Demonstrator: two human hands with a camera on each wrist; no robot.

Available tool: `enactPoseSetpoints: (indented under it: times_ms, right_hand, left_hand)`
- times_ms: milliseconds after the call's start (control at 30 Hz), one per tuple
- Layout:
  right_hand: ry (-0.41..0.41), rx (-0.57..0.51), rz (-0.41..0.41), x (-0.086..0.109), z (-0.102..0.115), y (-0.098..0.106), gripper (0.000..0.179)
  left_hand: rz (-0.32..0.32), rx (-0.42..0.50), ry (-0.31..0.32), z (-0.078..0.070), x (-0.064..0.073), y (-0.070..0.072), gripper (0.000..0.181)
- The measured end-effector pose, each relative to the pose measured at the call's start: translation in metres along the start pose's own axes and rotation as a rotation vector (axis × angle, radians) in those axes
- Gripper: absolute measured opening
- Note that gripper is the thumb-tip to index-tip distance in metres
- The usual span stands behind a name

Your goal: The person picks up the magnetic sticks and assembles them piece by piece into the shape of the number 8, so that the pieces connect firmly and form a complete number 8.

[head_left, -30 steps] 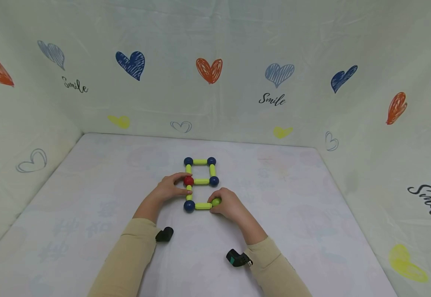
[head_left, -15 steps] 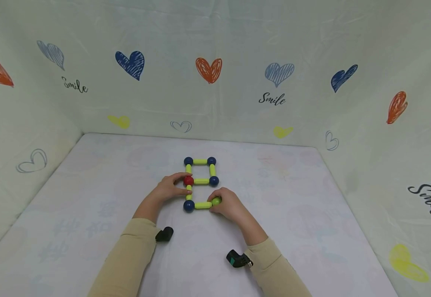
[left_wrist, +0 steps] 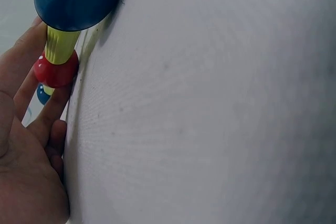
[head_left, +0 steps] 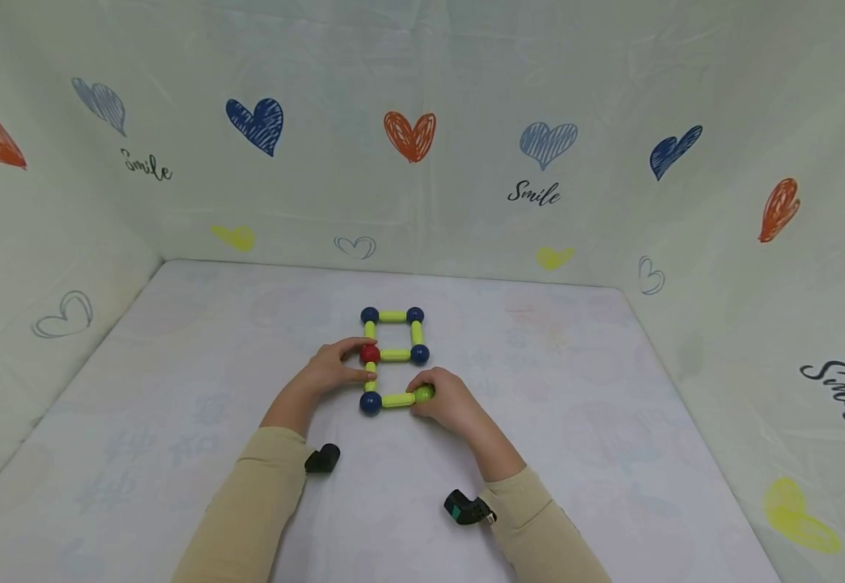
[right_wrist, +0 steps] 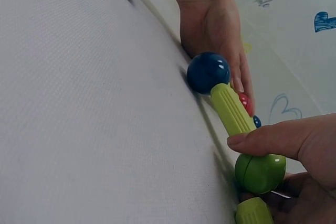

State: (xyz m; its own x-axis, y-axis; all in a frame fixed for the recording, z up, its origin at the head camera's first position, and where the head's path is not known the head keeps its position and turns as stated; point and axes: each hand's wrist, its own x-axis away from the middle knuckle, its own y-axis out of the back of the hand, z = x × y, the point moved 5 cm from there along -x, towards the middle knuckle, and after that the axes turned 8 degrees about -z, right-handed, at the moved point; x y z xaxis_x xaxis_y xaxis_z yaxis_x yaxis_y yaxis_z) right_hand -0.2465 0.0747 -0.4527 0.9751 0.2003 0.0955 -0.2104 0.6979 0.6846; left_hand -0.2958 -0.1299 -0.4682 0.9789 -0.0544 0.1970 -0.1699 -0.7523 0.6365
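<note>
Sticks and balls of a building toy lie joined on the table in the head view. Blue balls [head_left: 419,354] and yellow-green rods [head_left: 392,317] form a square with a red ball [head_left: 370,354] at its near left corner. From that ball a rod runs toward me to a near blue ball [head_left: 371,402]. My left hand [head_left: 329,368] holds the red ball, its thumb at the rod below. My right hand [head_left: 448,400] grips a green ball [right_wrist: 261,172] at the end of another rod [head_left: 397,400]. The right wrist view shows a further rod [right_wrist: 254,212] below the green ball, beside the fingers.
The white table [head_left: 583,453] is enclosed by pale hanging sheets [head_left: 466,89] printed with hearts and words. A black wrist camera [head_left: 323,459] sits by the left sleeve, another wrist camera [head_left: 468,508] by the right sleeve.
The green ball and its rod's right end have shifted slightly away from me, so that rod slants a little more. Both hands keep their holds, and the square stays put.
</note>
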Motion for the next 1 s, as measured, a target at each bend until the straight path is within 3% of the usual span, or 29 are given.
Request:
enactPoseSetpoints:
  times_ms: [667, 1000]
  right_hand:
    - [-0.053, -0.005, 0.005, 0.011, -0.007, 0.019, 0.028]
    - [-0.011, 0.026, 0.02, 0.018, -0.014, 0.031, 0.033]
  left_hand:
    - [-0.002, -0.002, -0.003, -0.002, 0.001, 0.0, 0.065]
    - [-0.001, 0.006, -0.006, -0.003, 0.002, 0.001, 0.065]
